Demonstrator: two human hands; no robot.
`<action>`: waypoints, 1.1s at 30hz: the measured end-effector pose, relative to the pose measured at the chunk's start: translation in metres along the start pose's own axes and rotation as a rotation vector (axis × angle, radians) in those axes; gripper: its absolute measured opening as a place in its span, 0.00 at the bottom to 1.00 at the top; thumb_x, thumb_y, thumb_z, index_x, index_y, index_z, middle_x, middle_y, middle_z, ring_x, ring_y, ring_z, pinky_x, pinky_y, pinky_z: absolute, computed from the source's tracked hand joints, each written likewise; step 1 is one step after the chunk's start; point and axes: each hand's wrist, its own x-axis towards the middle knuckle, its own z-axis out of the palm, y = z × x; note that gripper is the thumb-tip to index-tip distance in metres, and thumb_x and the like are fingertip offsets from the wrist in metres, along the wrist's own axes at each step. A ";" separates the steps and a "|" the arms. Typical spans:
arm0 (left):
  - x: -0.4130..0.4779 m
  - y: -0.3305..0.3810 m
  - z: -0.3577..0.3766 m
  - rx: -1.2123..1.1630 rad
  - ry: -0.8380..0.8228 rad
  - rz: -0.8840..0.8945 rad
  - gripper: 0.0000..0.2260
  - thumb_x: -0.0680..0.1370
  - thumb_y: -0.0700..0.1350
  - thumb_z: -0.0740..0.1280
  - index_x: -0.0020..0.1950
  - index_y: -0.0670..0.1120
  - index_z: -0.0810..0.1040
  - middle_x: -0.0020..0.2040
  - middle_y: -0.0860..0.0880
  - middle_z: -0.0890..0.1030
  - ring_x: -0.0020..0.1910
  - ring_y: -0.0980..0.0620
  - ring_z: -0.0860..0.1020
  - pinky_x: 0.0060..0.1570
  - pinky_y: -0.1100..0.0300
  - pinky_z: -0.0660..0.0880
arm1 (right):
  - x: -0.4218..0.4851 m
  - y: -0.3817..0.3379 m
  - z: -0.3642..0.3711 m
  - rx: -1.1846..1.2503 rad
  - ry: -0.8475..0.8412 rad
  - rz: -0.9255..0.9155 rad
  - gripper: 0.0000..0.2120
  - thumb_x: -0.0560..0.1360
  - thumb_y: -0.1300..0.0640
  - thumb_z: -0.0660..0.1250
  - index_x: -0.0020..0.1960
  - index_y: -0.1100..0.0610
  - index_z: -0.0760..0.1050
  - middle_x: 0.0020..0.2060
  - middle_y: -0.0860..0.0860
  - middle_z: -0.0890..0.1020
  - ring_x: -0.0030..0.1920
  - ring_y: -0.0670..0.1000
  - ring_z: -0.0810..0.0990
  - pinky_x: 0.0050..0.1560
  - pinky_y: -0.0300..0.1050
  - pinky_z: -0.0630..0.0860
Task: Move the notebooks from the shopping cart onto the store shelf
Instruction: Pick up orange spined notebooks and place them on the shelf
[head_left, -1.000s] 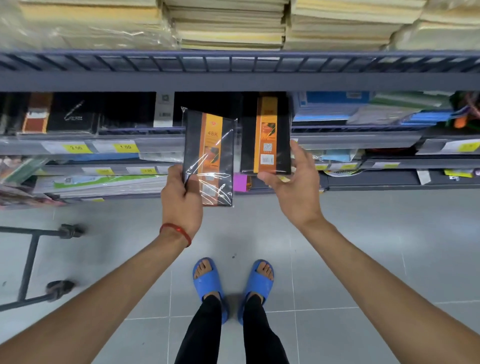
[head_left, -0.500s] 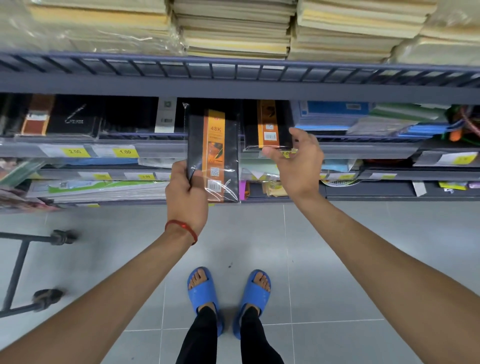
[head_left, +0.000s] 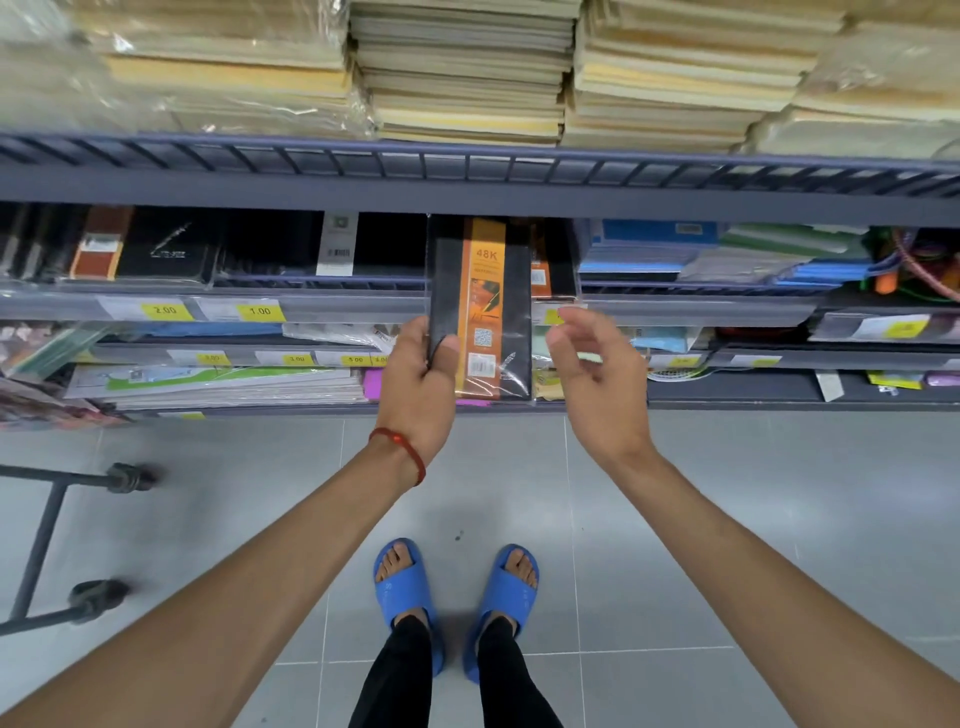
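My left hand grips the lower left corner of a black notebook with an orange "48K" band, wrapped in clear film. The notebook stands upright in front of the grey store shelf, its top under the shelf above. Just behind it on the shelf lies a second black and orange notebook, partly hidden. My right hand hovers to the right of the held notebook, fingers loosely curled, holding nothing. Part of the dark shopping cart frame with its wheels shows at lower left.
Black notebooks fill the shelf to the left, blue and green stationery packs lie to the right. Stacks of pale paper pads sit on the upper shelf. Lower shelves hold more stationery. Grey tiled floor and my blue sandals are below.
My right hand let go of the second notebook on the shelf and drew back, empty. My left hand moved its notebook right and toward the shelf opening.
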 end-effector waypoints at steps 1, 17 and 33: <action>0.000 0.002 0.003 -0.016 -0.010 -0.005 0.10 0.83 0.43 0.59 0.63 0.43 0.74 0.54 0.41 0.82 0.55 0.45 0.81 0.61 0.45 0.76 | -0.005 -0.005 -0.004 0.076 -0.073 0.039 0.13 0.80 0.53 0.67 0.64 0.54 0.78 0.52 0.44 0.82 0.52 0.42 0.80 0.48 0.35 0.77; 0.024 0.001 0.031 0.128 -0.269 -0.036 0.36 0.63 0.52 0.81 0.68 0.60 0.71 0.66 0.47 0.70 0.65 0.58 0.70 0.57 0.68 0.73 | 0.012 0.016 -0.021 -0.060 -0.204 -0.025 0.29 0.71 0.55 0.78 0.70 0.46 0.74 0.59 0.46 0.78 0.61 0.45 0.77 0.62 0.51 0.78; 0.040 -0.013 0.047 0.282 0.037 0.155 0.28 0.71 0.44 0.77 0.70 0.51 0.76 0.58 0.52 0.83 0.58 0.57 0.80 0.63 0.56 0.76 | 0.042 0.027 -0.013 -0.028 -0.186 -0.048 0.26 0.76 0.56 0.73 0.73 0.53 0.71 0.64 0.45 0.80 0.65 0.42 0.76 0.68 0.42 0.73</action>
